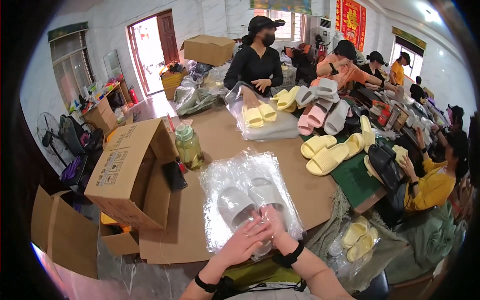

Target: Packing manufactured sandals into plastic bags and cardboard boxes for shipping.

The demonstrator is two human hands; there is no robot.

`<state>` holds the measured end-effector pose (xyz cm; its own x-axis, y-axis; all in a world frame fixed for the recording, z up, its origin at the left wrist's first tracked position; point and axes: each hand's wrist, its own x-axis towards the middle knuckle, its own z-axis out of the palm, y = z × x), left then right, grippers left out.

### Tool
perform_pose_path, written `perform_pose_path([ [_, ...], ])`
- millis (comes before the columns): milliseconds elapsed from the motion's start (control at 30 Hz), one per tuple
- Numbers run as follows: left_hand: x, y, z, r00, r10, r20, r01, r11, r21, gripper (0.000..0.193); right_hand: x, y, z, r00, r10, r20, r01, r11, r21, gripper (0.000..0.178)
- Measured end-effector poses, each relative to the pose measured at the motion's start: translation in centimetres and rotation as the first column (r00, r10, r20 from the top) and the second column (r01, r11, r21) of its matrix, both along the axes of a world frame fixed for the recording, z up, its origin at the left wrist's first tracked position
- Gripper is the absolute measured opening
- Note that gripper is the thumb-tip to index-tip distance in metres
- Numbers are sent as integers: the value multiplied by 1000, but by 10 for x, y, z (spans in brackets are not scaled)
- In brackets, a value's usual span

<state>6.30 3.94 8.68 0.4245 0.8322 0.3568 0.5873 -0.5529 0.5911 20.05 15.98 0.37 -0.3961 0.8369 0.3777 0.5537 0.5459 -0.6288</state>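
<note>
A pair of light grey slippers point(234, 204) lies side by side in a clear plastic bag point(215, 232) on the cardboard-covered table in front of me. My left hand point(246, 241) rests over the heel end of the pair, fingers stretched out and flat, their tips meeting my right hand. Beside it, my right hand point(273, 224) points forward at the heel of the right slipper. Plastic glare and the slipper partly hide its fingers, so its grip does not show. Both wrists wear black bands.
An open cardboard box point(131, 172) stands at left, beside a dark phone point(174, 176) and a green-tinted jar point(189, 146). Yellow slippers point(327, 159) and grey and pink ones pile up at right. Across the table, a person in black point(255, 65) handles bagged yellow slippers point(253, 117).
</note>
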Motion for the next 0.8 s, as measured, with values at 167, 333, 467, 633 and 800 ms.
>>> perform_pose_path([
  [167, -21, -4, -8, 966, 255, 37, -256, 967, 6, 43, 10, -21, 17, 996, 85, 0, -84, 988, 129, 22],
  [333, -11, -3, -5, 983, 185, -15, -185, 983, -17, 42, 14, -27, -3, 978, 202, 61, -195, 976, -96, 20],
  [467, -10, -6, -7, 998, 36, 41, -35, 999, -26, 42, 15, -21, 13, 967, 180, -180, -187, 982, -23, 27],
  [633, -10, -14, 1, 1000, 19, 2, -19, 999, -41, 41, 12, -9, 15, 977, -52, -206, 9, 979, -206, 37],
  [800, -14, -14, -1, 996, 80, 32, -80, 997, 2, 41, 9, -21, -6, 973, -155, -169, 144, 987, -78, 32],
])
